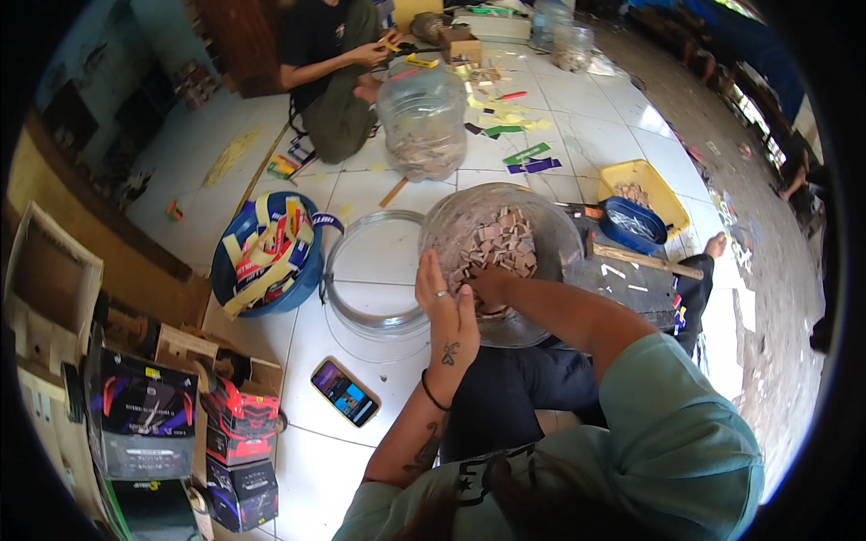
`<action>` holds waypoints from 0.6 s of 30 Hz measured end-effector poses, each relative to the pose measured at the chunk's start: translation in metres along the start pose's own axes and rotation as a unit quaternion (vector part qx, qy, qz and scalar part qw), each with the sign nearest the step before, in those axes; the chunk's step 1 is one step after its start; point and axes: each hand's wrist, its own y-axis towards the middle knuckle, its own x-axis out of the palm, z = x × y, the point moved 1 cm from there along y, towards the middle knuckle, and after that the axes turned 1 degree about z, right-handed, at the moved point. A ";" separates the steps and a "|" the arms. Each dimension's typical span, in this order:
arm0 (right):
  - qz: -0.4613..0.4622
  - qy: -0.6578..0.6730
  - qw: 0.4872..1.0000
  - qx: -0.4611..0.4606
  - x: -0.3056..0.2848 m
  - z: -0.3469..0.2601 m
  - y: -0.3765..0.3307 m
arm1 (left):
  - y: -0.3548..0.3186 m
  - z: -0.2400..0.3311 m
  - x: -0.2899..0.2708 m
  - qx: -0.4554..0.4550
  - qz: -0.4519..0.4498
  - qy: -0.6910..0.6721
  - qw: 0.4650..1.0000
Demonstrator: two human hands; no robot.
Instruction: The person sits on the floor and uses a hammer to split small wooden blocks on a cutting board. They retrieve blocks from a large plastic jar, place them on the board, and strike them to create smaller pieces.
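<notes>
While my left hand (446, 317) stands at the near-left side of a round, clear plastic tub (561, 219), its straight fingers together and thumb apart, my right hand (492, 287) dips inside among small, flat, square-edged brown chips (505, 236); its fingers are partly buried, so I cannot tell whether they are closed; left of the tub lies a smooth coil of silvery wire (363, 319); beyond it, glossy, curling strips (271, 247) in a blue basin (304, 288) carry bold pale lettering on red and dark blue.

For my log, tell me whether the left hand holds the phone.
No, the phone lies on the white tiles, apart from the left hand.
</notes>
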 end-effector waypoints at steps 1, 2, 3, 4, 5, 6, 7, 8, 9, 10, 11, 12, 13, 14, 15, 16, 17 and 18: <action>-0.027 0.004 1.000 0.001 0.001 0.001 0.001 | 0.001 0.000 0.000 -0.002 -0.002 -0.002 1.000; -0.029 -0.008 0.999 0.033 0.002 0.000 0.002 | 0.001 0.000 -0.001 0.001 -0.003 0.000 1.000; -0.017 -0.004 0.999 0.035 0.002 -0.003 0.003 | 0.001 0.001 -0.001 0.003 -0.003 0.002 1.000; -0.019 -0.004 0.999 0.043 0.003 -0.007 0.003 | 0.001 0.002 -0.001 0.005 -0.004 0.004 1.000; -0.028 -0.002 0.998 0.047 0.003 -0.012 0.003 | 0.000 0.002 -0.002 0.005 -0.004 0.006 1.000; -0.024 0.035 0.997 0.057 0.003 -0.014 0.000 | -0.002 0.004 -0.002 -0.001 -0.002 0.003 1.000; -0.042 0.031 0.996 0.066 0.004 -0.018 -0.001 | -0.002 0.004 -0.003 0.000 -0.004 0.004 1.000; -0.038 0.030 0.996 0.069 0.005 -0.021 -0.002 | -0.001 0.005 -0.004 0.002 -0.006 0.004 1.000; -0.035 0.029 0.996 0.071 0.005 -0.021 -0.001 | -0.001 0.006 -0.004 -0.002 -0.005 0.001 1.000; 0.054 0.129 0.986 0.096 0.006 -0.022 -0.001 | 0.001 0.006 -0.004 -0.013 -0.003 -0.011 1.000; 0.006 0.109 0.990 0.094 0.003 -0.018 0.006 | 0.004 0.006 -0.005 -0.010 -0.004 -0.013 1.000; -0.088 0.090 0.988 0.091 -0.003 -0.014 0.016 | 0.006 0.006 -0.005 -0.017 -0.006 -0.019 1.000; -0.075 0.094 0.989 0.080 -0.011 -0.006 0.025 | 0.009 0.004 -0.005 -0.030 -0.011 -0.028 0.999; -0.031 0.107 0.992 0.059 -0.018 0.000 0.031 | 0.015 0.002 -0.004 -0.037 -0.006 -0.043 0.998; 0.023 0.085 0.996 0.023 -0.035 0.003 0.042 | 0.023 -0.001 -0.004 -0.036 -0.010 -0.045 0.998; 0.009 0.040 0.999 -0.016 -0.047 0.005 0.044 | 0.031 -0.005 -0.003 -0.041 -0.017 -0.050 0.998; 0.077 0.116 0.990 0.000 -0.058 0.011 0.036 | 0.041 -0.009 -0.002 -0.049 -0.023 -0.064 0.997; 0.104 0.195 0.975 -0.031 -0.072 0.015 0.024 | 0.052 -0.014 -0.001 -0.052 -0.023 -0.063 0.996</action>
